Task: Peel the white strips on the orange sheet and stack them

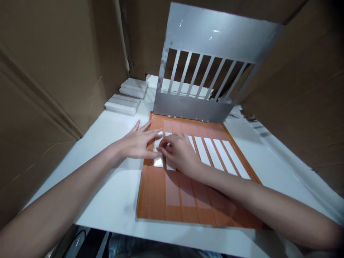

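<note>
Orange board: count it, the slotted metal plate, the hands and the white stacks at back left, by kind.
Orange board: 1
Slotted metal plate: 1
Left hand, right hand: 2
White stacks, back left: 2
Total: 6

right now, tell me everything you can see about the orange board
The orange board is a flat, plastic-looking panel with paler bands and a row of white strips. It lies on the white table; a slotted metal sheet stands raised at its far edge. The left hand reaches over its left edge; the right hand is over the strips, contact unclear; the right forearm crosses its near right part.
</note>
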Available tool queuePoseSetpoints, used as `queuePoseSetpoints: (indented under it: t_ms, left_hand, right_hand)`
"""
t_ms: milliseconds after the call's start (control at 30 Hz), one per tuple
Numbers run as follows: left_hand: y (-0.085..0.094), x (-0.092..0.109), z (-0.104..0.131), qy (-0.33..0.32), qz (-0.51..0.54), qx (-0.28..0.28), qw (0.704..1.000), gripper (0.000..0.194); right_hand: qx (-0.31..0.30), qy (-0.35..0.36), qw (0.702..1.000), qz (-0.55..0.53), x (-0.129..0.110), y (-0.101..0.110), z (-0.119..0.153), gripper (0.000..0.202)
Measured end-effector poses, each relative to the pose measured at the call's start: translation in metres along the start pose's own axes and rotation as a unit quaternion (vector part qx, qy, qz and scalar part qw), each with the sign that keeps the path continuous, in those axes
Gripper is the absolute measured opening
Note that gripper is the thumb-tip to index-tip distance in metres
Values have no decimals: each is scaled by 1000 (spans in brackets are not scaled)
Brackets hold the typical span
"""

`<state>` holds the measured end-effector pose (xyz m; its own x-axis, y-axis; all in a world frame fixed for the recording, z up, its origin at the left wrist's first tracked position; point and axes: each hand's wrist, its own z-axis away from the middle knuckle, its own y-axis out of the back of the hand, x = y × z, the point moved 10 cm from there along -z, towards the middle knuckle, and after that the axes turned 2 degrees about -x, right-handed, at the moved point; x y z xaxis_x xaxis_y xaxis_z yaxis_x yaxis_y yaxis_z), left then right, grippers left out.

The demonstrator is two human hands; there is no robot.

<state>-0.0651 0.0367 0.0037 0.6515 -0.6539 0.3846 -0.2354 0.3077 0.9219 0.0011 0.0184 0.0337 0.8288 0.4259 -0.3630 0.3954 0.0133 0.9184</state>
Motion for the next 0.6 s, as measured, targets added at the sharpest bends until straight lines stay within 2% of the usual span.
queuePoseSetpoints:
  t_ms: [267,600]
  left_hand:
    - [0,1,0,-5,10,7,1000,74]
    - [0,-5,-2,-3,23,13,1000,65]
  right_hand:
    - [18,-13,999,46,6,1,-1,13]
    - [34,-21,999,27,13,-2,-1,14]
